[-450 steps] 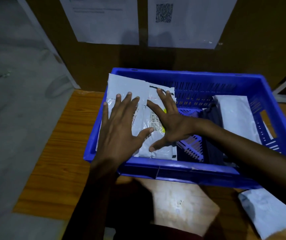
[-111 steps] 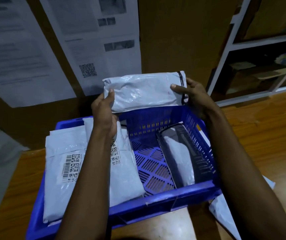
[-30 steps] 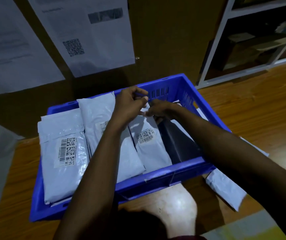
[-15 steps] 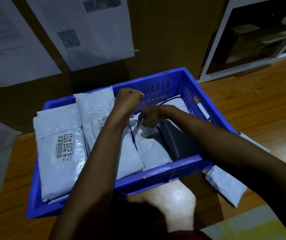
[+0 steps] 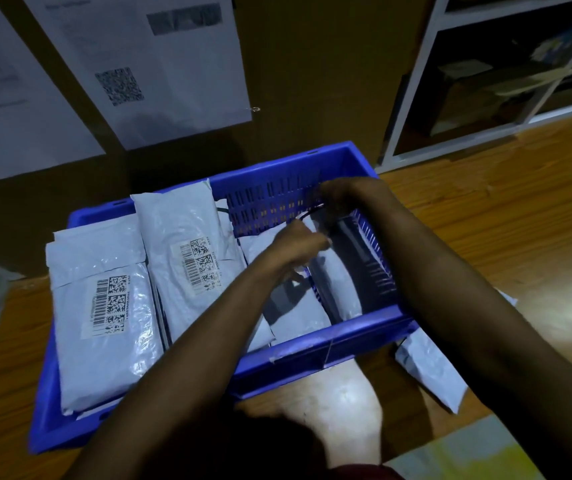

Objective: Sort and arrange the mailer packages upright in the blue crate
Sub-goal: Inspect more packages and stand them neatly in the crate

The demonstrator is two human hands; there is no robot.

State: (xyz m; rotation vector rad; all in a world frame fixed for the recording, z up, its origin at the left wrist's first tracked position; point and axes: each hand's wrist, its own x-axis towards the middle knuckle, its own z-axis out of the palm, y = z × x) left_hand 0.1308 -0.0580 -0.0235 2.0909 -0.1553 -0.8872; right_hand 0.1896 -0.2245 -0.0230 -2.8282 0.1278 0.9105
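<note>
Both bare forearms reached forward from the lower edge, angled toward each other. The left hand (image 5: pixel 300 242) lay nearer, wrist bent, its fingers (image 5: pixel 322 243) curled toward the right. The right hand (image 5: pixel 341 197) sat just beyond it, knuckles up, fingers bent downward. The two hands were nearly touching. Blur hid whether either truly gripped anything.

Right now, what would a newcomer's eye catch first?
The blue crate on the wooden table, labelled white mailers filling its left half. The left hand and right hand meet near its far right corner, gripping the rightmost mailer. A loose mailer lies outside, right of it.
</note>
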